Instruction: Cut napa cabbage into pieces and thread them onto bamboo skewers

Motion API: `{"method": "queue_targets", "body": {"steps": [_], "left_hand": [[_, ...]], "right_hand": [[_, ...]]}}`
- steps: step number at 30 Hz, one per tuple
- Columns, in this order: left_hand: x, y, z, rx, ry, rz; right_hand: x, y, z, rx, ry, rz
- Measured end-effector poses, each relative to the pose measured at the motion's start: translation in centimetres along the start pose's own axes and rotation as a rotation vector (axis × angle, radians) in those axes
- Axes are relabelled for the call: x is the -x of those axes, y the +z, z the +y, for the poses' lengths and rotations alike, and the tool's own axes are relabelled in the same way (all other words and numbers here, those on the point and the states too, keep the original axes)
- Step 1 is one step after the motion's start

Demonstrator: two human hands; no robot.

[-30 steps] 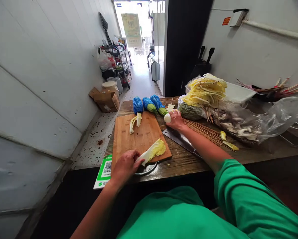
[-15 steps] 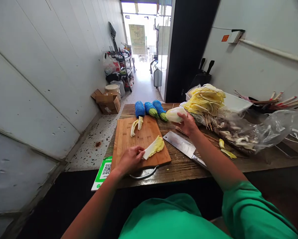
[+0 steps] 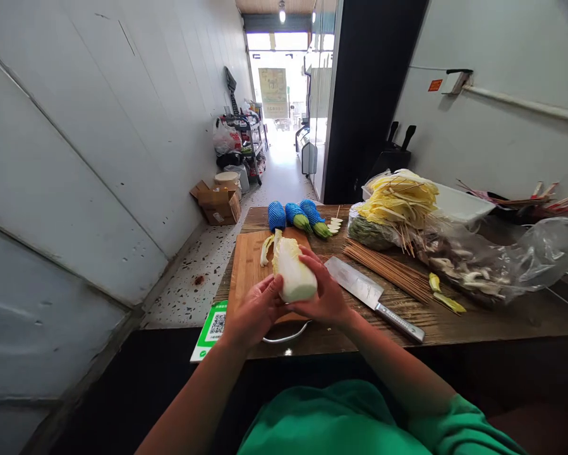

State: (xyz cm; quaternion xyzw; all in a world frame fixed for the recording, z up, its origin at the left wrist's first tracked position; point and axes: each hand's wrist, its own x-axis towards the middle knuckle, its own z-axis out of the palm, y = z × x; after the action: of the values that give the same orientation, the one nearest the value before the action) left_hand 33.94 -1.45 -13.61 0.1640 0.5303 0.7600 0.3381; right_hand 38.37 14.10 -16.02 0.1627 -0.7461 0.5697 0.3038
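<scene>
left hand [image 3: 258, 309]: half curled, held the cabbage [image 3: 296, 275] on its left side | right hand [image 3: 328, 294]: curled round its right side, held it too | cabbage: up over the wooden board [image 3: 246, 265], left of the big knife [image 3: 357, 281] | arms: both stretched out from the near side, hands close together

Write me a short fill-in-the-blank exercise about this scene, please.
The cabbage is held by the right hand and the ____ hand.
The knife lies to the ____ of the cutting board.
The netting beyond the cutting board is ____.
The person's shirt is ____.
Missing words: left; right; blue; green.
</scene>
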Motion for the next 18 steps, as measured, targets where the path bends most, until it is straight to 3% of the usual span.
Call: {"method": "queue_targets", "body": {"steps": [3,8,13,18], "left_hand": [[0.2,0.0,-0.1,0.026,0.094,0.102],[-1.0,0.2,-0.1,-0.040,0.245,0.245],[-1.7,0.6,-0.4,-0.067,0.287,0.252],[-1.3,0.7,-0.6,-0.052,0.235,0.187]], "right_hand": [[0.1,-0.2,-0.7,0.098,-0.009,-0.058],[-0.7,-0.7,-1.0,-0.026,0.134,-0.012],[-1.0,-1.1,-0.5,-0.110,0.236,0.010],[-0.7,-1.9,-0.8,-0.129,0.315,0.022]]}}
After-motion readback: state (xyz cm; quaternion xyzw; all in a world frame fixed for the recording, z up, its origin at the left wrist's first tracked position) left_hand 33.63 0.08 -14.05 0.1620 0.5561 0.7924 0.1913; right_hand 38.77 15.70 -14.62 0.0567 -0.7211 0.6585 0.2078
